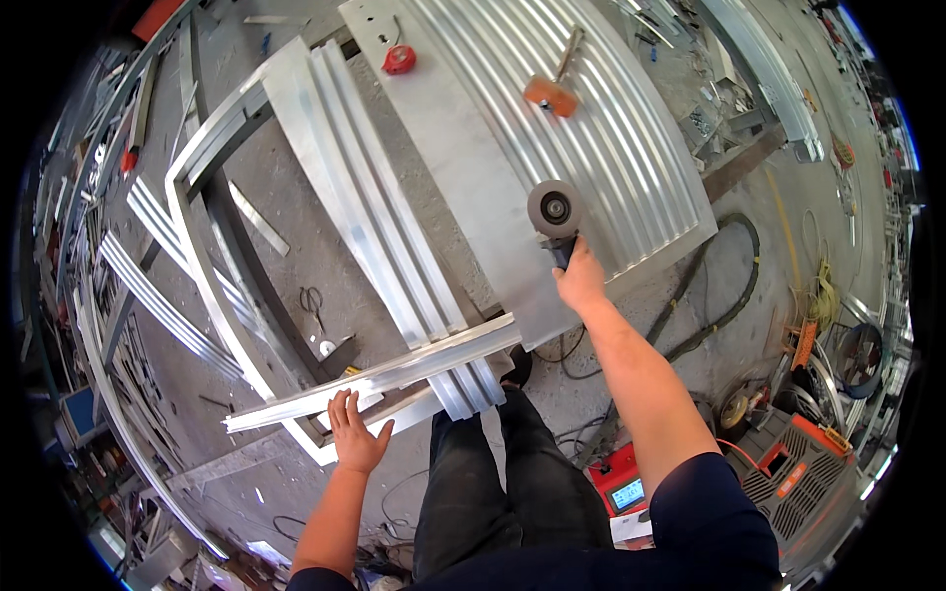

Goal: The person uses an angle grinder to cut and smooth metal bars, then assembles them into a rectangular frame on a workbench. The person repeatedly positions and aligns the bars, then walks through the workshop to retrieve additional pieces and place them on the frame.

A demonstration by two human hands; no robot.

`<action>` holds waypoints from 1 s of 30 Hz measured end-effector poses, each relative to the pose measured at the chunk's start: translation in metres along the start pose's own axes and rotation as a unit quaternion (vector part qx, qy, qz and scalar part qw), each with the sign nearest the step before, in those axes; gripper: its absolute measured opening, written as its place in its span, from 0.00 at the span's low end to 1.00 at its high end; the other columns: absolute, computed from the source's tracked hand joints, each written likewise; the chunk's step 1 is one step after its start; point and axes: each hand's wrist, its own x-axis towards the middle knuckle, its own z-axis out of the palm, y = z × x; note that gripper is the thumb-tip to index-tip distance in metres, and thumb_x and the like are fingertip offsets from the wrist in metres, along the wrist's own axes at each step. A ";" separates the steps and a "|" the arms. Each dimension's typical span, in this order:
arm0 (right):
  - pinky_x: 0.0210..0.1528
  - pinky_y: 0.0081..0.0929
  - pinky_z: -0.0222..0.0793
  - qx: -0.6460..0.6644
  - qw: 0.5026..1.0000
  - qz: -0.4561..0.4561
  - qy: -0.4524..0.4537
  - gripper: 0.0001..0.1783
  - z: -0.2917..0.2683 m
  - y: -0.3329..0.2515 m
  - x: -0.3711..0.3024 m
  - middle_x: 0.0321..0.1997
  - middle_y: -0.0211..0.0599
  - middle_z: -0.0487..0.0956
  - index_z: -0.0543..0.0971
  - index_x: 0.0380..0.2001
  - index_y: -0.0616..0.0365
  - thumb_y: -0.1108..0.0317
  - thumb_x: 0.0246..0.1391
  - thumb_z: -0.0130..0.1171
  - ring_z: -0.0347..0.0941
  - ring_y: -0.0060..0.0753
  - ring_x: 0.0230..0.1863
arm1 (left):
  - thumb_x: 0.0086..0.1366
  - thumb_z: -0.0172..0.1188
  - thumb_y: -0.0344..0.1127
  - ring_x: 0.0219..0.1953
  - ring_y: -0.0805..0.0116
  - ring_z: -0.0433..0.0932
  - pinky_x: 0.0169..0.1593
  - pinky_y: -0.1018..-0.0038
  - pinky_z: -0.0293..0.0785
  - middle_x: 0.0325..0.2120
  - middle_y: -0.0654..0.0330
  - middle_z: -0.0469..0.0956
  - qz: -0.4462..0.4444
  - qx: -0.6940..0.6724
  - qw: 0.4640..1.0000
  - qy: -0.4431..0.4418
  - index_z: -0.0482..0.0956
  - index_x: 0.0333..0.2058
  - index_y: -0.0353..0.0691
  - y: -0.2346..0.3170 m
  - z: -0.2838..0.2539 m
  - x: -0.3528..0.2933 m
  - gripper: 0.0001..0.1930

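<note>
My right hand point(583, 278) is wrapped round the dark handle of an angle grinder point(564, 246). Its round disc point(554, 207) faces up over the ribbed metal sheet point(611, 148). My left hand point(355, 431) has its fingers spread, the fingertips at a long silver metal profile point(394, 369). That profile lies crosswise over a narrow ribbed metal strip point(370, 197) and the near side of a metal frame point(222, 276). Whether the left fingers press on the profile or only rest there, I cannot tell.
On the ribbed sheet lies a hammer point(552, 94) with an orange-brown head; a red tape measure point(399, 59) sits further left. Scissors point(311, 303) are on the floor inside the frame. A thick dark cable point(724, 305) loops at right, near a red-and-grey machine point(788, 478).
</note>
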 end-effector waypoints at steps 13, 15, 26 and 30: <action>0.57 0.46 0.66 0.019 0.999 0.004 0.031 0.43 0.019 -0.001 -0.002 0.56 0.61 0.71 0.59 0.62 0.69 0.67 0.46 0.69 0.70 0.60 0.56 | 0.48 0.72 0.46 0.70 0.53 0.48 0.72 0.52 0.37 0.63 0.53 0.57 -0.124 0.067 0.989 -0.049 0.56 0.63 0.37 -0.075 -0.011 0.014 0.48; 0.57 0.44 0.66 0.058 0.998 0.013 -0.020 0.43 0.008 -0.004 0.000 0.56 0.60 0.72 0.59 0.63 0.67 0.67 0.46 0.68 0.70 0.58 0.57 | 0.48 0.72 0.47 0.70 0.53 0.49 0.72 0.52 0.37 0.63 0.54 0.58 -0.103 0.086 0.988 -0.080 0.56 0.63 0.39 -0.088 -0.011 0.018 0.48; 0.64 0.43 0.61 0.044 0.999 -0.011 0.005 0.46 0.013 0.011 -0.006 0.63 0.60 0.66 0.58 0.65 0.64 0.65 0.44 0.68 0.63 0.58 0.64 | 0.47 0.70 0.37 0.50 0.52 0.73 0.54 0.61 0.68 0.44 0.55 0.74 -0.048 0.094 0.972 -0.209 0.72 0.41 0.41 -0.128 0.001 0.038 0.22; 0.61 0.47 0.64 0.058 0.998 0.017 -0.011 0.47 0.011 0.027 -0.013 0.62 0.60 0.65 0.56 0.65 0.63 0.63 0.45 0.69 0.64 0.62 0.61 | 0.49 0.70 0.38 0.48 0.53 0.75 0.51 0.60 0.71 0.43 0.57 0.75 -0.026 0.113 0.976 -0.184 0.72 0.43 0.42 -0.111 -0.029 0.047 0.23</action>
